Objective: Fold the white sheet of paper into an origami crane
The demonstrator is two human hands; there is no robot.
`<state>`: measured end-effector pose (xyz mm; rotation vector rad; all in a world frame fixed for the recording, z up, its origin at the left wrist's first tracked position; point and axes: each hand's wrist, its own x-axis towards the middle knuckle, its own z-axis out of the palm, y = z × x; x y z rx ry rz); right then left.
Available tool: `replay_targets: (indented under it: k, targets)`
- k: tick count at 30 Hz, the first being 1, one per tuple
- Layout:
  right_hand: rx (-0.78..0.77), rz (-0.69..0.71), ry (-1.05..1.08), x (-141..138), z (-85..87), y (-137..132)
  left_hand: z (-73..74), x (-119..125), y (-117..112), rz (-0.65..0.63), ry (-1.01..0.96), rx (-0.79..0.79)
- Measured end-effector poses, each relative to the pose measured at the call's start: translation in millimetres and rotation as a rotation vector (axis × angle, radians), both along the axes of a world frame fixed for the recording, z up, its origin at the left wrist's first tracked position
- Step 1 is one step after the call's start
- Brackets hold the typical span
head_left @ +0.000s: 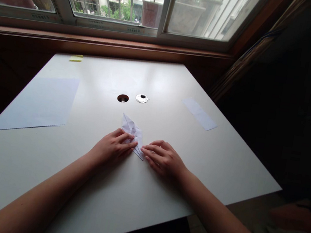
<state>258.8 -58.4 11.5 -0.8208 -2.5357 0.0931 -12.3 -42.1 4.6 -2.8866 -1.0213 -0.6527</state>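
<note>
we see the folded paper (128, 122) on the table (141, 205), already creased into a long, pointed shape; the folding looks partway through, its uneven layers perhaps left to flatten. our left hand (120, 144) rests over it, our right hand (163, 157) at its edge (whether either pinches, we cannot tell).
</note>
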Motion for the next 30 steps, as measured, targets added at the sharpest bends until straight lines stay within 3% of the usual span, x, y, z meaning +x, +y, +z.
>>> replay_targets:
  k: [11, 30]
  targets:
    - [-0.057, 0.021, -0.112, -2.1, 2.7, -1.1, -2.1, 1.6, 2.2, 0.026, 0.004, 0.006]
    - [-0.026, 0.08, -0.118, -4.1, -1.3, -0.5, -0.4, 2.8, 2.8, 0.054, 0.094, 0.001]
